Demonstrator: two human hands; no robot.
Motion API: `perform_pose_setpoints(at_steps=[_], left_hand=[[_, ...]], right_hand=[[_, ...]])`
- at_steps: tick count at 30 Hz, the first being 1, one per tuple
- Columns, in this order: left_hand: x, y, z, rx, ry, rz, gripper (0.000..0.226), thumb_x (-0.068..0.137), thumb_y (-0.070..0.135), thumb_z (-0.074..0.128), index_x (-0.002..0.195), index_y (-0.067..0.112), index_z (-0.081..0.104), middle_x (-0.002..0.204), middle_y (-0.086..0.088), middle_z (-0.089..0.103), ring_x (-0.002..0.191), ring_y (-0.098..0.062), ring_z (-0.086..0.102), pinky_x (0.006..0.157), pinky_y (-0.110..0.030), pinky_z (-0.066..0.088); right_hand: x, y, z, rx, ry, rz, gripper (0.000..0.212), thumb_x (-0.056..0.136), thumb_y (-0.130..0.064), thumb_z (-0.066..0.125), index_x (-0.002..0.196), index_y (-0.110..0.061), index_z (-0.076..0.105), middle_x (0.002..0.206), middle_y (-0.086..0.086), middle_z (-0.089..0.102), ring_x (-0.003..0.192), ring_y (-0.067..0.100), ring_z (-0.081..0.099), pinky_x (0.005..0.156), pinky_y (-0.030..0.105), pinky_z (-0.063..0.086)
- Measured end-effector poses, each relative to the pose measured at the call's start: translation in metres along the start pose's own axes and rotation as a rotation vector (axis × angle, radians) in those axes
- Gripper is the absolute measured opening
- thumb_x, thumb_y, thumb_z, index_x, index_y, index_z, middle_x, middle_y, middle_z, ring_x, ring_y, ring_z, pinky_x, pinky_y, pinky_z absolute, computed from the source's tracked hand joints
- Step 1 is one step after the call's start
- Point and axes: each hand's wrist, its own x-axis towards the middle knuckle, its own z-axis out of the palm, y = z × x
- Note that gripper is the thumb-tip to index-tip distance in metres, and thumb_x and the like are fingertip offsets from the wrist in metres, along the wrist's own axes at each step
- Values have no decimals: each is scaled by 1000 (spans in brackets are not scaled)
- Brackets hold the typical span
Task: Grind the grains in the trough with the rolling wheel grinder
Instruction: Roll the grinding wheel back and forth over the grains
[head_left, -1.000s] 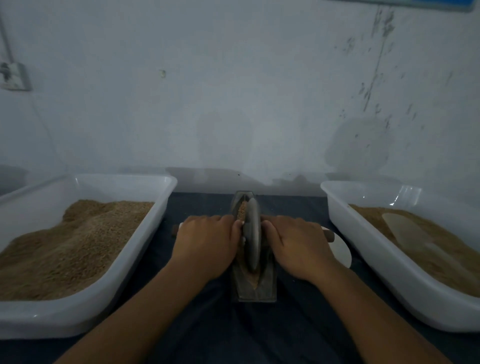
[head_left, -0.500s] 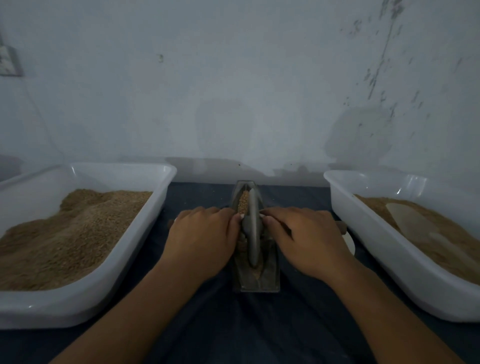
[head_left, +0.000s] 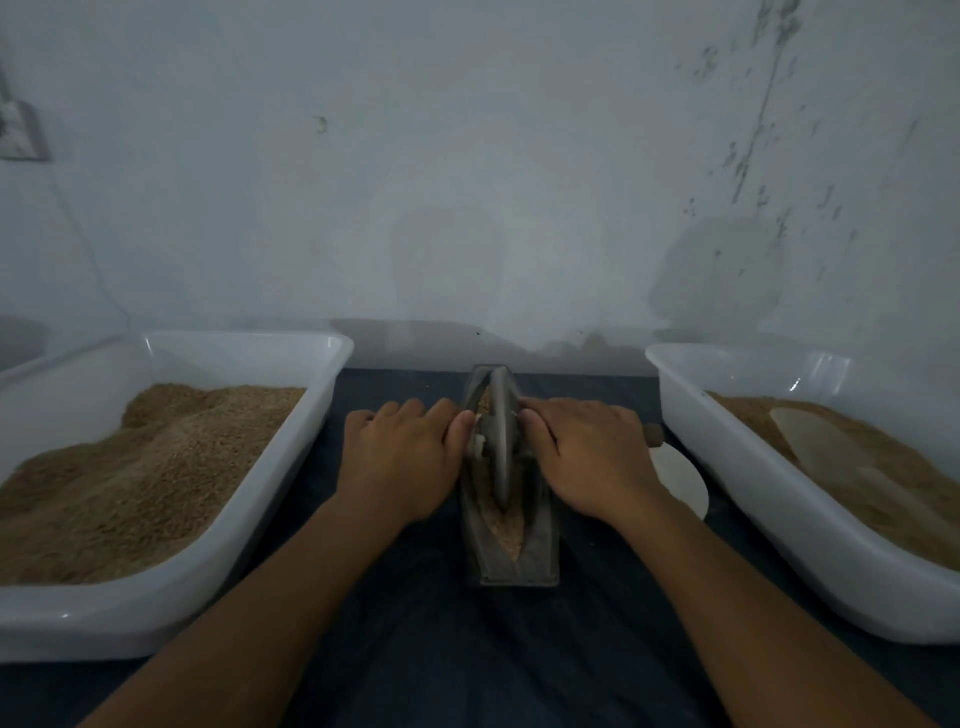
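Head view: a narrow metal trough (head_left: 511, 551) lies lengthwise on a dark desk (head_left: 467, 649), grains (head_left: 506, 525) inside. A wheel (head_left: 500, 436) stands upright in it, between the two hands. The left hand (head_left: 402, 457) and right hand (head_left: 592, 452) rest palm-down on the wheel's axle, fingers (head_left: 415, 410) curled over it on either side, probably to press evenly. The axle's tip (head_left: 653, 434) pokes out past the right fingers. White trays of grain (head_left: 156, 467) flank both hands

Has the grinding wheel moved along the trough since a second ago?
Yes. The wheel has rolled away from the person, toward the wall end of the trough; more crushed grain lies exposed at the near end.
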Motion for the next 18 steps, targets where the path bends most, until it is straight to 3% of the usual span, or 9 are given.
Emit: perform_pose_setpoints(at_steps=[9,18], left_hand=[[32,-3,19,-6,-13,-4,52,101,54,9,110,31,55,102,-4,61,93,-28,59,83,-44,38],[57,-7,31,-25,-32,-17,50,100,50,12,105,32,58,104,-6,63,98,-30,59,83,-44,33]], right_hand=[[33,14,20,-21,-66,65,52,102,-54,11,111,-41,61,112,-7,67,100,23,60,81,41,34],[58,20,25,-40,-154,119,49,100,-54,10,101,-34,55,117,1,65,104,28,59,83,45,37]])
